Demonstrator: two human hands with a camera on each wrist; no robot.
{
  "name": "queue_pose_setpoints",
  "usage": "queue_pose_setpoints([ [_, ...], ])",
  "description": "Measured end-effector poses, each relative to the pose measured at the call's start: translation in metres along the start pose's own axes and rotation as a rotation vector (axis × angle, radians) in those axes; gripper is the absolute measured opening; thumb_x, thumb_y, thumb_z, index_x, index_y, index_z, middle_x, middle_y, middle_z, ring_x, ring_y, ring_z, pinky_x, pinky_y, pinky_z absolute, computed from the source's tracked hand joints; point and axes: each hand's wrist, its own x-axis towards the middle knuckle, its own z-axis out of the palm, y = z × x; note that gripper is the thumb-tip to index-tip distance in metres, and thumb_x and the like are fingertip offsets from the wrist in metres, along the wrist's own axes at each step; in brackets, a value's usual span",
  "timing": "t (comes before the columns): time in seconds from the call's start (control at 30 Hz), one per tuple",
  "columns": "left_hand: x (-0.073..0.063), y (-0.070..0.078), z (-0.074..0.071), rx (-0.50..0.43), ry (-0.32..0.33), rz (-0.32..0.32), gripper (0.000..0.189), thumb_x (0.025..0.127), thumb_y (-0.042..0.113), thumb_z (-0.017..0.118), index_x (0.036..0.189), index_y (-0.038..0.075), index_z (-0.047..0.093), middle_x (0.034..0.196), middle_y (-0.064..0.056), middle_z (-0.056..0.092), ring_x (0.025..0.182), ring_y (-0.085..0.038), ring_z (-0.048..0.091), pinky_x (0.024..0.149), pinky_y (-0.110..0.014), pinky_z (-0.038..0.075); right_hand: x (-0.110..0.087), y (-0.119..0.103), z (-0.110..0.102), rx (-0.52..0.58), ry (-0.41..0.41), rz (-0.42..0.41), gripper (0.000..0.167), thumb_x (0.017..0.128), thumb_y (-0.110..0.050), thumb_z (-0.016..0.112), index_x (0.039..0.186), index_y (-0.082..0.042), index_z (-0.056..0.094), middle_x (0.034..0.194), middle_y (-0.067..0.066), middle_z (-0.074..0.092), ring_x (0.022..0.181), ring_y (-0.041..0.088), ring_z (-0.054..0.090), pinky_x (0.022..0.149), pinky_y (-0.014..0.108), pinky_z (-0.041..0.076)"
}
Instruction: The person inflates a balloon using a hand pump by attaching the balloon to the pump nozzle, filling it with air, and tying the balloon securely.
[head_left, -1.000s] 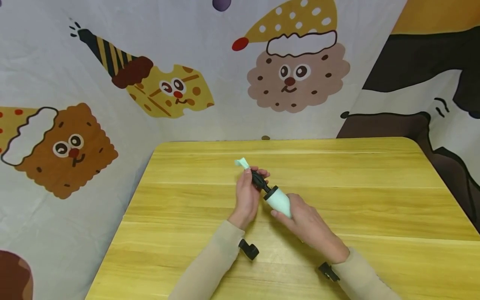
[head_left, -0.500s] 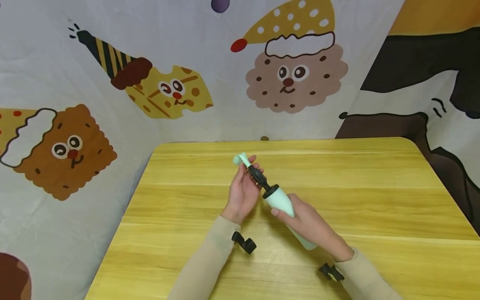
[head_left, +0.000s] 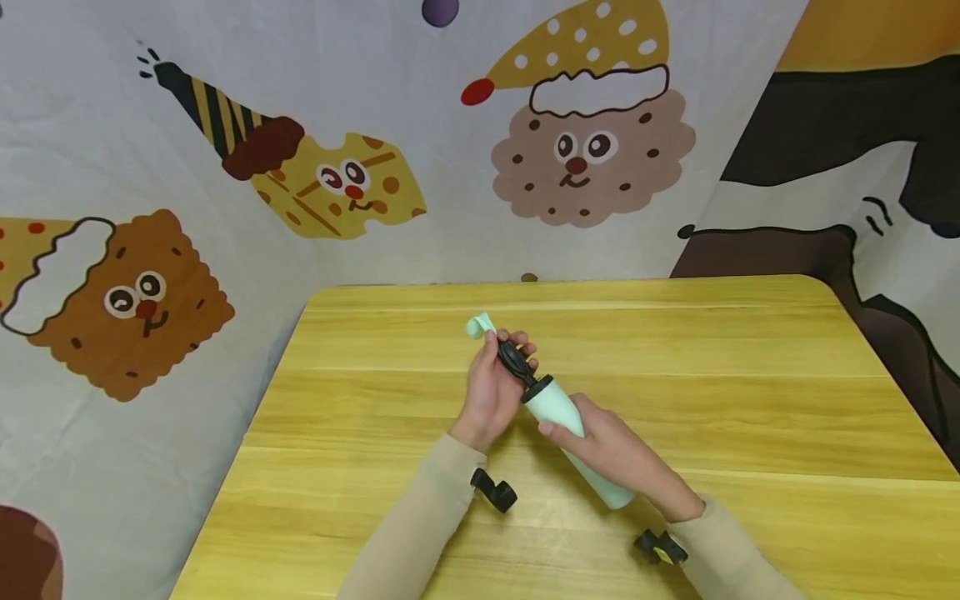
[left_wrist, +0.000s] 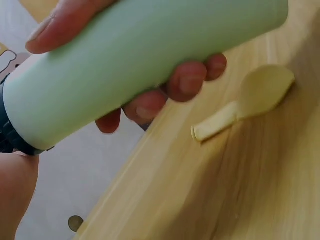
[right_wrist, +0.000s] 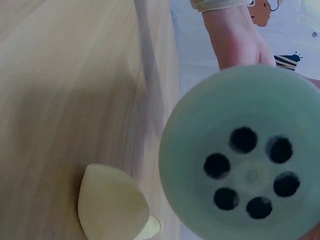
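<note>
A mint-green balloon hand pump (head_left: 555, 406) slants across the middle of the head view, its black nozzle end (head_left: 513, 360) toward the upper left. My right hand (head_left: 617, 443) grips the pump's cylinder (left_wrist: 145, 55), thumb along one side and fingertips showing at the other. At the nozzle tip a limp pale-green balloon (head_left: 477, 325) droops over. My left hand (head_left: 491, 396) pinches the balloon's neck there, its fingers curled behind the black nozzle. The cylinder's rear end (right_wrist: 252, 105), with several round holes, faces the right wrist camera.
Below the pump, another limp balloon (left_wrist: 265, 92), pale yellowish, lies on the wooden table (head_left: 360, 400); in the head view it is hidden. Black wrist cameras (head_left: 495, 492) sit on both sleeves. A cartoon-printed cloth (head_left: 457, 167) hangs behind the table.
Half a second ago the left fingers opened out and the hand shifted left; now it is back at the nozzle with fingers curled in. The pump's rear end has come into sight below the right hand.
</note>
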Motion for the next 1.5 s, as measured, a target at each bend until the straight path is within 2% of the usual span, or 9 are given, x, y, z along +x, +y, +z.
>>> queue_pose_setpoints([
  [0.17,0.000,0.005,0.000,-0.113,-0.068,-0.019,0.050,0.112,0.051,0.022,0.135,0.017,0.050,0.111,0.001,0.054,0.098,-0.016,0.053,0.085,-0.028,0.045,0.002,0.000,-0.001,0.046,-0.026,0.016,0.048,0.103,-0.043,0.063,0.123,-0.001,0.055,0.090,0.009,0.063,0.073,0.021,0.062,0.059,0.039,0.055],
  [0.3,0.002,0.011,-0.001,-0.154,-0.090,-0.054,0.043,0.113,0.048,0.025,0.125,0.017,0.053,0.110,0.001,0.054,0.097,-0.015,0.054,0.086,-0.028,0.046,0.003,-0.002,-0.002,0.064,-0.036,0.024,0.050,0.104,-0.044,0.062,0.127,-0.001,0.054,0.093,0.009,0.064,0.076,0.022,0.063,0.062,0.039,0.055],
  [0.57,0.009,0.008,0.006,0.101,0.183,0.106,0.033,0.113,0.040,0.033,0.098,0.016,0.050,0.083,0.002,0.055,0.069,-0.011,0.052,0.066,-0.022,0.047,0.003,-0.007,-0.002,0.120,-0.088,0.001,0.057,0.098,-0.039,0.071,0.135,0.002,0.052,0.098,0.011,0.065,0.078,0.023,0.065,0.063,0.039,0.058],
  [0.73,0.018,0.019,0.004,0.098,0.362,0.210,0.033,0.114,0.039,0.036,0.095,0.014,0.048,0.075,0.002,0.053,0.060,-0.009,0.047,0.057,-0.020,0.042,-0.001,-0.009,-0.005,0.192,-0.178,-0.016,0.076,0.100,-0.031,0.070,0.161,-0.017,0.027,0.103,0.018,0.063,0.077,0.032,0.067,0.061,0.041,0.057],
  [0.87,0.022,0.028,0.002,0.107,0.424,0.231,0.033,0.114,0.038,0.035,0.095,0.013,0.047,0.075,0.001,0.052,0.061,-0.010,0.047,0.058,-0.022,0.041,-0.004,-0.009,-0.006,0.217,-0.207,-0.016,0.078,0.103,-0.032,0.066,0.164,-0.025,0.019,0.106,0.020,0.058,0.069,0.032,0.065,0.051,0.042,0.056],
  [1.03,0.023,0.031,-0.001,-0.032,0.355,0.174,0.039,0.114,0.042,0.029,0.101,0.011,0.048,0.076,0.000,0.052,0.062,-0.012,0.046,0.060,-0.023,0.041,-0.004,-0.007,-0.003,0.225,-0.178,-0.019,0.069,0.105,-0.034,0.063,0.159,-0.008,0.029,0.103,0.018,0.060,0.062,0.023,0.063,0.050,0.039,0.056],
  [1.23,0.020,0.036,-0.006,-0.195,0.184,0.140,0.052,0.113,0.044,0.027,0.150,0.010,0.042,0.083,0.002,0.054,0.067,-0.009,0.049,0.065,-0.020,0.046,-0.003,-0.007,0.001,0.284,-0.193,-0.021,0.064,0.106,-0.033,0.061,0.154,-0.001,0.033,0.102,0.023,0.059,0.062,0.024,0.063,0.051,0.037,0.057],
  [1.4,0.017,0.037,-0.008,-0.238,0.146,0.118,0.036,0.112,0.040,0.035,0.115,0.010,0.054,0.094,-0.002,0.058,0.082,-0.013,0.058,0.071,-0.022,0.052,-0.004,-0.009,0.004,0.296,-0.231,-0.040,0.064,0.107,-0.031,0.059,0.154,0.001,0.029,0.102,0.025,0.058,0.062,0.023,0.064,0.052,0.042,0.058],
  [1.5,0.016,0.034,-0.011,-0.168,0.176,0.121,0.036,0.112,0.040,0.036,0.095,0.013,0.052,0.091,-0.001,0.057,0.076,-0.013,0.058,0.067,-0.022,0.052,-0.005,-0.011,0.006,0.298,-0.246,-0.052,0.064,0.108,-0.030,0.058,0.154,0.003,0.028,0.101,0.023,0.057,0.062,0.023,0.064,0.052,0.041,0.059],
])
